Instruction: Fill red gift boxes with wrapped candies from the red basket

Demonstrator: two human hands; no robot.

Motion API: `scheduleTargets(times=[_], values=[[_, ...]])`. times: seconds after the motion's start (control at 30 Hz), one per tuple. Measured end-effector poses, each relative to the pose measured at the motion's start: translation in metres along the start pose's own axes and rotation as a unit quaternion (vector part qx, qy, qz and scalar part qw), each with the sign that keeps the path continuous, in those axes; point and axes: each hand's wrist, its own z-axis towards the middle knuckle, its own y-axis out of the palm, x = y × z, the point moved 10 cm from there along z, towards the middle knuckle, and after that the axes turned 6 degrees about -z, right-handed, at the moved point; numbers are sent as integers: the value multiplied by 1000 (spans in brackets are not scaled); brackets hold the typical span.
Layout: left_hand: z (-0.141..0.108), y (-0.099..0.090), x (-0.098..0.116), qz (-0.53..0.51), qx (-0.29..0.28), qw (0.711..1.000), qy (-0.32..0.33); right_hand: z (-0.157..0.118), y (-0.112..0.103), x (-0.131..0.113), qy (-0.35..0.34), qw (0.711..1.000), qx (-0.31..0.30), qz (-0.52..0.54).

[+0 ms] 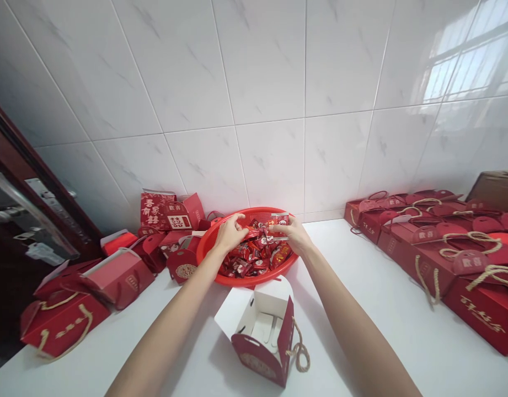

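Note:
A red plastic basket (204, 248) with a perforated wall holds many wrapped candies (257, 256) in red and gold. Over its left side, my left hand (231, 234) is closed, pinching a red-wrapped candy (252, 234). My right hand (295, 236) grips a small red-and-white packet (280, 219) at the basket's right side; its fingers partly cover what they hold. Between my forearms stands an open gift box (257, 353), red outside and white inside, flaps spread, a rope handle (300, 355) hanging at its right. Its visible interior holds no candy.
Closed red gift boxes (431, 242) with rope handles stand in rows on the right of the white table (332, 242). More red boxes (121, 275), some open, crowd the left. A brown carton (496, 190) sits far right. The tiled wall (270, 160) rises behind.

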Motion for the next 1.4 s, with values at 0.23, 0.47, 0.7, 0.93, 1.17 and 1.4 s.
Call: scheduleTargets(times=[0.23,0.47,0.7,0.93,1.17,1.4], values=[[-29,70,13,47,-320,945,49,2,-3,2,1,1000,10,-11],[-20,57,16,56,-245,966,64,1,0,-1,-7,1000,4,-9],[-5,40,3,-66,-162,984,-14,-2,-1,-1,8,1000,12,-16],[-10,44,13,-155,-185,970,-11,-6,8,-2,13,999,-27,-28],[-19,55,15,-167,-245,954,-31,-5,11,1,20,998,-47,-23],[-18,55,17,-203,-251,946,-39,-4,3,-2,2,1000,8,-21]])
